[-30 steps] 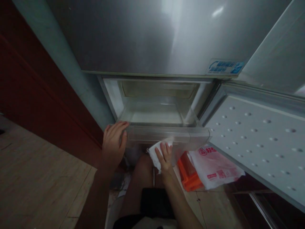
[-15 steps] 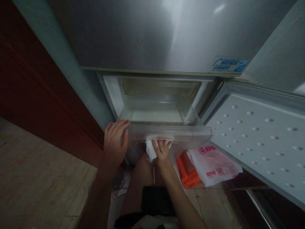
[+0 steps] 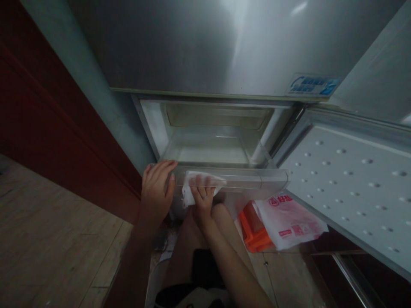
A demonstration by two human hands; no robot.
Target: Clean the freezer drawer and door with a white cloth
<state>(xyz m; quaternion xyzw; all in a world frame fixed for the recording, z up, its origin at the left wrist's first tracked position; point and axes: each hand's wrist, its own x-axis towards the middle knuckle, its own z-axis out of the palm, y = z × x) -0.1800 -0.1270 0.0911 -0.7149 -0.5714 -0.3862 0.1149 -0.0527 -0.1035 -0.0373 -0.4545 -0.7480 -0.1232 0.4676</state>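
Note:
A clear plastic drawer [image 3: 244,179] is pulled out of the lower fridge compartment. My left hand [image 3: 158,188] rests on the drawer's left front corner, fingers over the top edge and thumb a little apart. At the drawer's front, left of its middle, my right hand [image 3: 203,196] presses a white cloth or tissue [image 3: 189,194] against the plastic. Its fingertips show blurred through the clear front lip. The drawer has nothing visible on its white bottom.
The dotted fridge door [image 3: 346,179] stands open at the right. Below it, an orange container [image 3: 255,231] and a white plastic bag with red print [image 3: 289,222] lie on the floor. A red-brown wooden panel [image 3: 64,128] runs along the left.
My right hand has moved left and slightly up along the drawer front with the white cloth. My left hand stays on the corner.

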